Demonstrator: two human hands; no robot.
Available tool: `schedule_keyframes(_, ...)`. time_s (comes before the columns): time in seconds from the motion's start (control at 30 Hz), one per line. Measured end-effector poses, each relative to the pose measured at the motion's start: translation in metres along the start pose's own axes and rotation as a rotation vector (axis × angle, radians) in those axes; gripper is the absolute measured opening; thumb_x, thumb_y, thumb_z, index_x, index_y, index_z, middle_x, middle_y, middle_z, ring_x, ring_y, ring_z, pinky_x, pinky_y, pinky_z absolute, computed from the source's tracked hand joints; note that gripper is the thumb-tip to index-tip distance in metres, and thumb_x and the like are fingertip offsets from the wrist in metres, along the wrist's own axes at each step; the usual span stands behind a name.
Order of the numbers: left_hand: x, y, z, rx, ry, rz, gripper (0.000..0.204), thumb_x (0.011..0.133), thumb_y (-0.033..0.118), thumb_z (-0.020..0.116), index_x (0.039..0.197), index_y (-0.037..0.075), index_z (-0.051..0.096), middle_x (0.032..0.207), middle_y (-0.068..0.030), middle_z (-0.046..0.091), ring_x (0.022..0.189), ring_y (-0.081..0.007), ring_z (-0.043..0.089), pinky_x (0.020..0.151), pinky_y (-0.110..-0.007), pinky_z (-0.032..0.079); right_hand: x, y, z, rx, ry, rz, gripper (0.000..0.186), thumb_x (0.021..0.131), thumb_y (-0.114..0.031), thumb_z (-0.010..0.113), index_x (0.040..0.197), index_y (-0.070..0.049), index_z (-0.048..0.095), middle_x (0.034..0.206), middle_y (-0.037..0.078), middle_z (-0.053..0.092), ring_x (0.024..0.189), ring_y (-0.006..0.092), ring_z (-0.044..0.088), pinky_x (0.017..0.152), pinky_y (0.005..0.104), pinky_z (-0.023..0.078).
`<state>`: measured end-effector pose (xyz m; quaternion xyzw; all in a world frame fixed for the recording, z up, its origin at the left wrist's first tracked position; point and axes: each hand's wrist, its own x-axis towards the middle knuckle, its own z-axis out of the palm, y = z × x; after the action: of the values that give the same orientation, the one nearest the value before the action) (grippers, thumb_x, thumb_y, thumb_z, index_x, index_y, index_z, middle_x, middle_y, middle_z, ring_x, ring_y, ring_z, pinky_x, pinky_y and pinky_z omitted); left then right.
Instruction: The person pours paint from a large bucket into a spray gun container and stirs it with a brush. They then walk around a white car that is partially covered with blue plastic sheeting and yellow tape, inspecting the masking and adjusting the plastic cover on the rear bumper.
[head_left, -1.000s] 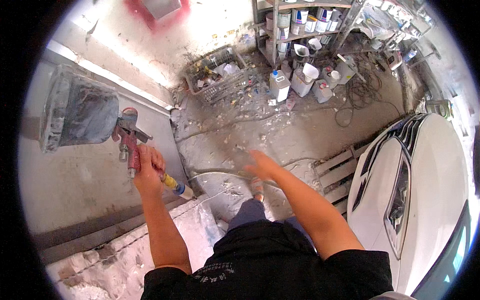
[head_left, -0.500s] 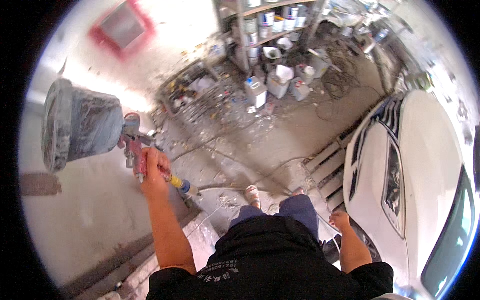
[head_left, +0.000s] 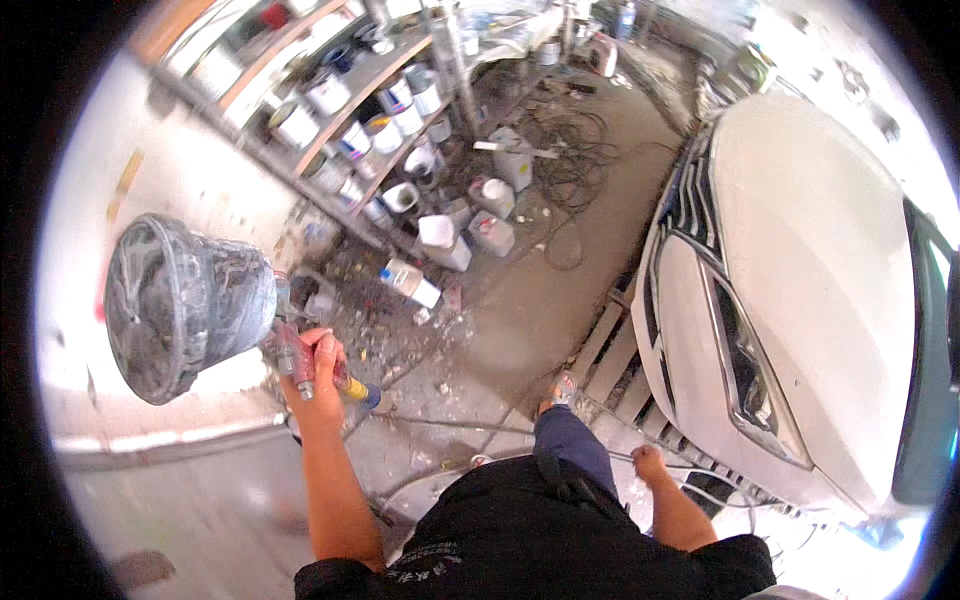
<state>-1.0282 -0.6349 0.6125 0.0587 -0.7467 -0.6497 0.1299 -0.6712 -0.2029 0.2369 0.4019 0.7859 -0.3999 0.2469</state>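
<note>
The left hand [head_left: 320, 378] is wrapped around the handle of a red spray gun [head_left: 302, 362], fingers clamped and thumb along the grip. A dark, paint-smeared cup [head_left: 225, 305] rises off the gun to the hand's left, its wide round end farthest from the fingers. The grip sits close under the cup, probably so that one hand can bear its weight and keep it from tipping. Just right of that hand, a yellow and blue fitting [head_left: 362, 392] juts from the gun's lower end, angled away, seemingly to leave the fingers room.

The right hand [head_left: 649, 463] hangs low, well apart from the gun. Its fingers look curled, but it is small and blurred; I cannot tell whether they are closed on anything. A pale hose [head_left: 710, 472] runs past just to its right.

Ahead of the right hand lie wooden slats [head_left: 613, 366], and to its right stands the front of a white car [head_left: 800, 220]. Ahead of the left hand and rightward, a blue-capped jug [head_left: 410, 283] is on the floor near other containers [head_left: 492, 233]. Beyond them is a shelf [head_left: 283, 52] of cans [head_left: 295, 127], perhaps stacked there for easy reach, with a tangled cable [head_left: 575, 160] farther right.
</note>
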Motion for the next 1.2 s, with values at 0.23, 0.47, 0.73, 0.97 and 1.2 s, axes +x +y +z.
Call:
schedule_keyframes(0.23,0.063,0.02,0.129,0.004,-0.105,0.012,0.019,0.082,0.02,0.064,0.086,0.003,0.058,0.065,-0.0009,0.053,0.054,-0.0072,0.046,0.049,-0.022,0.035,0.051,-0.157,-0.132,0.556,0.027,-0.054,0.015,0.083,-0.014,0.054,0.083,-0.001,0.061,0.063,0.005,0.058,0.051,0.0127,0.055,0.046,0.0283,0.044)
schedule_keyframes(0.47,0.141,0.008,0.225,-0.145,-0.225,-0.065,0.021,0.081,0.022,0.065,0.084,0.003,0.057,0.063,-0.0011,0.051,0.055,-0.0082,0.046,0.05,-0.023,0.035,0.116,-0.271,-0.194,0.441,0.312,-0.234,0.018,0.085,-0.018,0.051,0.09,-0.003,0.06,0.058,0.001,0.051,0.049,0.0118,0.046,0.047,0.0268,0.041)
schedule_keyframes(0.73,0.281,-0.021,0.351,-0.232,-0.363,-0.081,0.021,0.081,0.018,0.065,0.087,0.0,0.058,0.067,-0.004,0.054,0.061,-0.0107,0.049,0.056,-0.024,0.038,0.214,-0.39,-0.252,0.728,0.203,-0.242,0.017,0.085,-0.011,0.055,0.096,0.002,0.059,0.074,0.005,0.058,0.063,0.0119,0.054,0.057,0.0272,0.044)
schedule_keyframes(0.97,0.403,-0.016,0.469,-0.249,-0.407,-0.133,0.024,0.078,0.018,0.069,0.088,0.0,0.057,0.065,-0.0033,0.053,0.057,-0.0104,0.048,0.053,-0.024,0.037,0.277,-0.476,-0.317,0.753,0.289,-0.146,0.016,0.086,-0.018,0.057,0.09,-0.003,0.059,0.066,0.002,0.055,0.047,0.0088,0.046,0.041,0.0225,0.037)
schedule_keyframes(1.2,0.49,0.0,0.615,-0.202,-0.443,-0.193,0.023,0.079,0.019,0.067,0.09,0.003,0.055,0.063,-0.001,0.051,0.051,-0.0093,0.047,0.047,-0.024,0.038,0.419,-0.51,-0.36,0.655,0.51,-0.234,0.019,0.087,-0.019,0.051,0.092,-0.002,0.057,0.061,0.001,0.048,0.053,0.011,0.047,0.048,0.0252,0.041)
